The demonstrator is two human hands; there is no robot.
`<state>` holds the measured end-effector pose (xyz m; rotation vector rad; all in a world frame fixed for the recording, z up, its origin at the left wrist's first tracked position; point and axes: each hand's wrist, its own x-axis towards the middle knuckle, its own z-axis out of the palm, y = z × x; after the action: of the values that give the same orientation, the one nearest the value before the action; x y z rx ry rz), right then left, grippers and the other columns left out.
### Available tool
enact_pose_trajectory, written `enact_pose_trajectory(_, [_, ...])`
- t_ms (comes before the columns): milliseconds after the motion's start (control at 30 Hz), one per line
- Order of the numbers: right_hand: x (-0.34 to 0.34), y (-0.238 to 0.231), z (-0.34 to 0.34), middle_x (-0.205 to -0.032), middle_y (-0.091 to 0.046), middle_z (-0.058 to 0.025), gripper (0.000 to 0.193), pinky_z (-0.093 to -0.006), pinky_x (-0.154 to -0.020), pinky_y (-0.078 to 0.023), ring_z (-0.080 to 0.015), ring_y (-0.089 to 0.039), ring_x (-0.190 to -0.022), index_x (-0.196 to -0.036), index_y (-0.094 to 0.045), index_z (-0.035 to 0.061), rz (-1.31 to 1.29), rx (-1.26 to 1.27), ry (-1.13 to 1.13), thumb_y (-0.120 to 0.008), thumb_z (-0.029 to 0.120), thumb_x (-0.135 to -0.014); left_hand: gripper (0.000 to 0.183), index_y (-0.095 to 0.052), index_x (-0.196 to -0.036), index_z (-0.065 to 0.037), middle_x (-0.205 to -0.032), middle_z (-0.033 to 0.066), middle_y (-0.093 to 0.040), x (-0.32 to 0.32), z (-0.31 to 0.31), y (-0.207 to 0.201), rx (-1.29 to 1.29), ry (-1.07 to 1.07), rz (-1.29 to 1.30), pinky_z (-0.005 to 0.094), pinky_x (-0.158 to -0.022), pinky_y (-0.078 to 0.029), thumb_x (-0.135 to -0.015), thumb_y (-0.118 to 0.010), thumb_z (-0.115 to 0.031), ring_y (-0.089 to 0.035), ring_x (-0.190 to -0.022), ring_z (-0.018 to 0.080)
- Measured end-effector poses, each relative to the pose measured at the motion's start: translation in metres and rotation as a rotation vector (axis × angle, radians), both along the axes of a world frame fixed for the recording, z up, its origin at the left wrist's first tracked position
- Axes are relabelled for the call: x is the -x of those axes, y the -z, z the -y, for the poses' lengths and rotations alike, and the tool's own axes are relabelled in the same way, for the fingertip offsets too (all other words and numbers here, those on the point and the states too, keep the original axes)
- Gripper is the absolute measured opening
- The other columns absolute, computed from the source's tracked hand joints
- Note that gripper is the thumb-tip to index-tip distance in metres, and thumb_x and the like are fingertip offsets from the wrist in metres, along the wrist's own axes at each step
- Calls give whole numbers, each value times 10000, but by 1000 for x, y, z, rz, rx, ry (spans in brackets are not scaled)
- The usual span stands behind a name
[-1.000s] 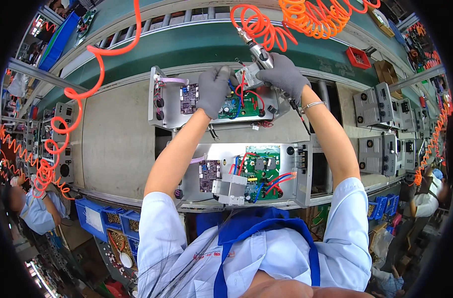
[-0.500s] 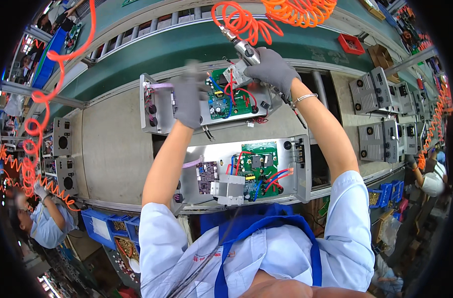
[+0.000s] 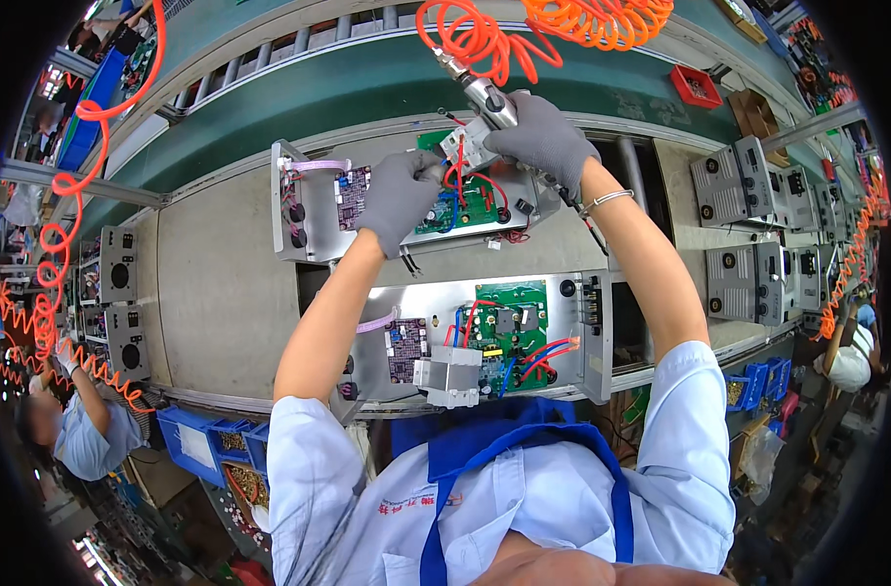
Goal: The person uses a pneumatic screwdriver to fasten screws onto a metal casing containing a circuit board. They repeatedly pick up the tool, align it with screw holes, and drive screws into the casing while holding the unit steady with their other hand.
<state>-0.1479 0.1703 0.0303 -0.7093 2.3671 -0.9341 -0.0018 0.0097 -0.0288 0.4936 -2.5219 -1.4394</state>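
Note:
My right hand, in a grey glove, is wrapped round a silver pneumatic screwdriver above the far open metal chassis. A silver metal block lies beside its fingers. My left hand, also gloved, reaches over the green circuit board in that chassis. Its fingertips are pinched together by the red and blue wires; what they hold is hidden. A purple-toned circuit board shows left of it. Closer to me lies a second open chassis with a green board and a silver block.
Orange coiled air hoses hang at the top and at the left. Finished-looking grey units stand on the right. A red bin sits far right. Blue parts bins stand low left, near a co-worker.
My left hand has moved right, from over the purple-toned board onto the green board's wires, and its fingers have come together. The right hand and screwdriver have barely moved.

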Motion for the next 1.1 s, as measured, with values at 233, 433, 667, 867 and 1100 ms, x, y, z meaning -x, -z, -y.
enact_pose_trajectory(233, [4,6,0,-819,-634,-124,493,-318,-628,-510,-175,-639,-659,-1073,-561,-33,-71,8,-55,-721,217,-680,237,-701,-959,-35,-835,202,-674,5,-1,-9,122,49,52,372,-713,-504,-836,-563,-182,-654,-757,316])
enact_pose_trajectory(433, [0,3,-1,-847,-644,-160,491,-358,-682,-506,-238,-647,-721,-1033,-590,-18,-44,19,-42,-693,272,-650,232,-696,-952,-9,-821,193,-677,7,0,-8,180,87,82,366,-707,-505,-839,-563,-162,-658,-732,288])
enact_pose_trajectory(667, [-3,3,1,-921,-661,-179,562,-374,-755,-507,-281,-659,-821,-1133,-589,-5,-95,-9,-68,-701,280,-662,240,-706,-887,-18,-785,196,-662,14,-1,-21,253,118,162,386,-696,-507,-818,-562,-197,-646,-723,306])
enact_pose_trajectory(867, [-13,-5,2,-953,-662,-192,543,-395,-789,-502,-335,-651,-874,-1118,-591,20,-175,-37,-85,-706,283,-656,554,-509,-1298,-2,-1069,199,-656,8,2,-29,-444,-16,214,369,-692,-541,-799,-676,-179,-653,-736,228])
enact_pose_trajectory(1100, [-22,-5,6,-947,-662,-201,523,-406,-803,-503,-345,-651,-894,-1101,-581,28,-271,-58,-112,-704,286,-662,723,-468,-1286,-35,-1047,190,-633,5,-23,-16,404,26,178,433,-843,-509,-717,-786,-348,-641,-988,347])
